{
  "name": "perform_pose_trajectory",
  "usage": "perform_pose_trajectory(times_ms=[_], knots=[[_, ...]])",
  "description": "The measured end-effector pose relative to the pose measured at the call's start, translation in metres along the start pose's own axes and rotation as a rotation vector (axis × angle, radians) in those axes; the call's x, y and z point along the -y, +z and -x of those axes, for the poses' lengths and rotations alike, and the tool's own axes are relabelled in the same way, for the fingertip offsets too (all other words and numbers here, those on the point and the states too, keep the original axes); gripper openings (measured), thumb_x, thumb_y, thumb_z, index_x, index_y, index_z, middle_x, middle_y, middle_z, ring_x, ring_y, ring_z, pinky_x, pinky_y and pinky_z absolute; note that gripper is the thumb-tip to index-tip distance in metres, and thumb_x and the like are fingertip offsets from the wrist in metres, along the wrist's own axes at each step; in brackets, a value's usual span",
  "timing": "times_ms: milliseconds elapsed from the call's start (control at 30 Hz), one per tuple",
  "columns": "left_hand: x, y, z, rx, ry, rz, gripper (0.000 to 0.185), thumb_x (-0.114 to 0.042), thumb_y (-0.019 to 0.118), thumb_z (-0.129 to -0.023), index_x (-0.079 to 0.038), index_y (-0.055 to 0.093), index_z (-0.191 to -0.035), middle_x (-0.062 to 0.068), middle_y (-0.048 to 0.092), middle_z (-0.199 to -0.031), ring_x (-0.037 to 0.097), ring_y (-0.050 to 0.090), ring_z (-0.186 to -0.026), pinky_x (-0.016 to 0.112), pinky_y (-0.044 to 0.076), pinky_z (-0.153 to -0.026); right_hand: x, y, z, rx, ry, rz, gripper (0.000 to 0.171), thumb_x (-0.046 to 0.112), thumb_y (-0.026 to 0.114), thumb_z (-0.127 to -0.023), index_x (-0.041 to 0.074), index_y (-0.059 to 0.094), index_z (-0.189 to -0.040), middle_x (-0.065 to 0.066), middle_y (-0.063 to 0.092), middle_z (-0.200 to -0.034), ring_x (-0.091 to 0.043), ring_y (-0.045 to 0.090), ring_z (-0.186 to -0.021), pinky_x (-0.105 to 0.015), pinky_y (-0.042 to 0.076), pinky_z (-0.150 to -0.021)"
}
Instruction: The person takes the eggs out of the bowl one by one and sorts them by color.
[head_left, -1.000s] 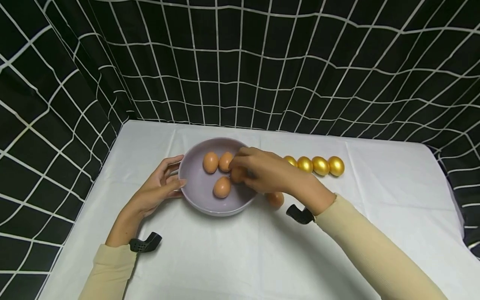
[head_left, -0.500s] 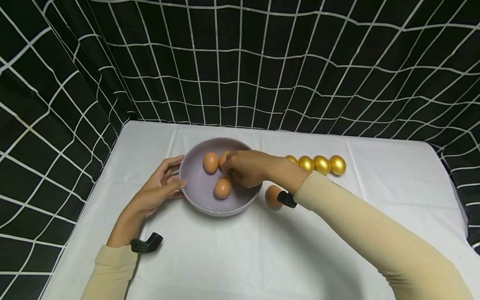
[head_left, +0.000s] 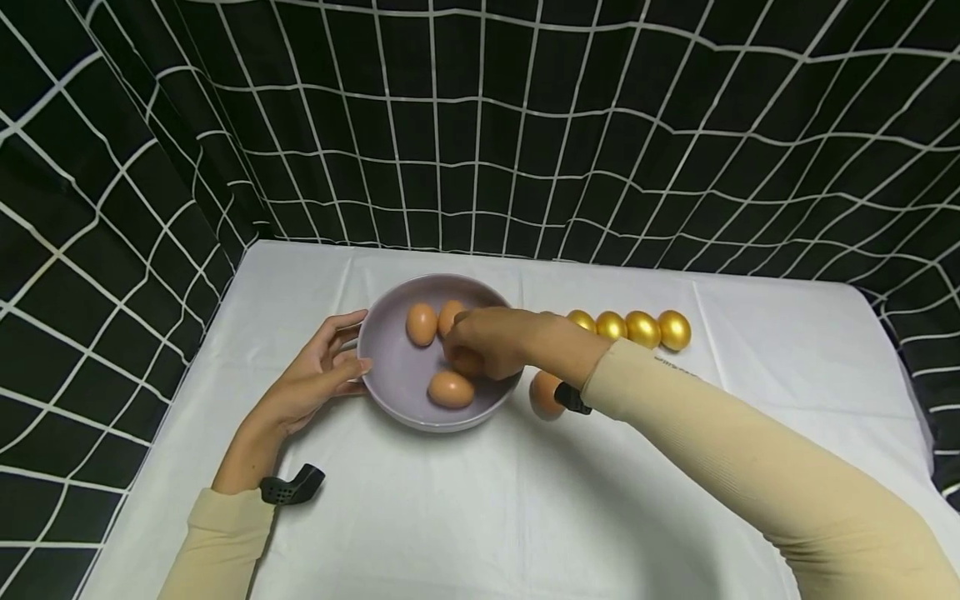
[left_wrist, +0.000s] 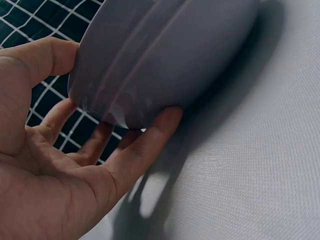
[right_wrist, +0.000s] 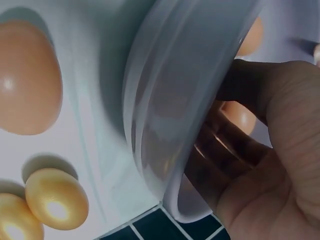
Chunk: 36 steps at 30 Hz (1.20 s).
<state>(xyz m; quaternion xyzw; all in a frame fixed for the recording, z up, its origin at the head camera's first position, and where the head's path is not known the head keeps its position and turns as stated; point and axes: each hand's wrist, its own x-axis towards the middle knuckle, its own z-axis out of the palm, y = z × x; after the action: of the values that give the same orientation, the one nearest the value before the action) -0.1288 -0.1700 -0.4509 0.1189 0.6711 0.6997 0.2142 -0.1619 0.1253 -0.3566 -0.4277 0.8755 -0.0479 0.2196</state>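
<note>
A lavender bowl [head_left: 390, 367] sits on the white tablecloth with several brown eggs in it. My right hand [head_left: 480, 346] reaches into the bowl, its fingers curled round a brown egg [head_left: 467, 362]; in the right wrist view that egg [right_wrist: 242, 117] shows between the fingers behind the bowl's wall [right_wrist: 165, 125]. Two eggs [head_left: 422, 324] lie at the bowl's back and another egg [head_left: 451, 389] lies at its front. My left hand [head_left: 341, 358] rests against the bowl's left side [left_wrist: 165, 55], with the thumb at the rim and the fingers fairly straight.
One brown egg [head_left: 544, 393] lies on the cloth just right of the bowl, under my right wrist. Several gold eggs [head_left: 643, 329] stand in a row further right. A black grid-patterned curtain [head_left: 480, 125] closes off the back and left sides.
My right hand has sunk lower into the bowl with its egg. The loose egg in the bowl's middle has rolled toward the front. The left hand has stayed put.
</note>
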Motion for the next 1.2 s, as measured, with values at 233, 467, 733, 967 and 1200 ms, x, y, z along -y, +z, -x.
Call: perform_pose_trajectory(times_ms=[233, 467, 733, 967, 1200], knots=[[0.000, 0.001, -0.003, 0.004, -0.002, -0.001, 0.073, -0.001, 0.061, -0.101, -0.013, 0.026, -0.164, 0.020, 0.031, -0.167, 0.009, 0.061, -0.129, 0.035, 0.064, -0.092, 0.004, 0.003, -0.001, -0.027, -0.015, 0.021, 0.011, 0.012, 0.059, -0.105, 0.011, 0.069, -0.100, -0.007, 0.063, -0.096, -0.019, 0.055, -0.083, -0.034, 0.054, -0.080], [0.000, 0.001, -0.004, 0.000, -0.008, -0.004, 0.073, -0.001, 0.061, -0.101, -0.012, 0.026, -0.164, 0.020, 0.031, -0.167, 0.010, 0.061, -0.129, 0.035, 0.064, -0.092, 0.005, 0.007, 0.006, -0.069, 0.004, -0.011, 0.009, 0.016, 0.064, -0.105, 0.014, 0.072, -0.106, -0.006, 0.062, -0.100, -0.018, 0.055, -0.082, -0.032, 0.052, -0.079], [0.000, 0.001, 0.001, -0.009, -0.017, -0.023, 0.073, -0.003, 0.062, -0.101, -0.012, 0.025, -0.165, 0.020, 0.030, -0.168, 0.011, 0.060, -0.130, 0.034, 0.063, -0.092, 0.001, 0.018, 0.017, -0.229, -0.019, -0.171, 0.029, 0.010, 0.073, -0.093, 0.012, 0.071, -0.122, -0.003, 0.063, -0.102, -0.016, 0.055, -0.091, -0.033, 0.051, -0.086], [0.002, 0.003, 0.002, -0.017, -0.015, -0.024, 0.073, -0.004, 0.062, -0.102, -0.014, 0.026, -0.165, 0.020, 0.031, -0.167, 0.013, 0.060, -0.131, 0.035, 0.063, -0.091, 0.001, 0.030, 0.030, -0.345, -0.013, -0.275, 0.034, 0.010, 0.074, -0.091, 0.016, 0.070, -0.125, -0.002, 0.063, -0.112, -0.014, 0.057, -0.094, -0.031, 0.052, -0.085], [-0.001, 0.003, 0.000, -0.015, -0.008, -0.031, 0.074, -0.003, 0.063, -0.101, -0.013, 0.027, -0.164, 0.019, 0.031, -0.167, 0.016, 0.059, -0.132, 0.035, 0.064, -0.091, 0.009, 0.039, 0.049, -0.484, 0.038, -0.501, 0.045, 0.006, 0.076, -0.089, 0.016, 0.068, -0.132, -0.001, 0.065, -0.132, -0.016, 0.063, -0.120, -0.038, 0.060, -0.100]])
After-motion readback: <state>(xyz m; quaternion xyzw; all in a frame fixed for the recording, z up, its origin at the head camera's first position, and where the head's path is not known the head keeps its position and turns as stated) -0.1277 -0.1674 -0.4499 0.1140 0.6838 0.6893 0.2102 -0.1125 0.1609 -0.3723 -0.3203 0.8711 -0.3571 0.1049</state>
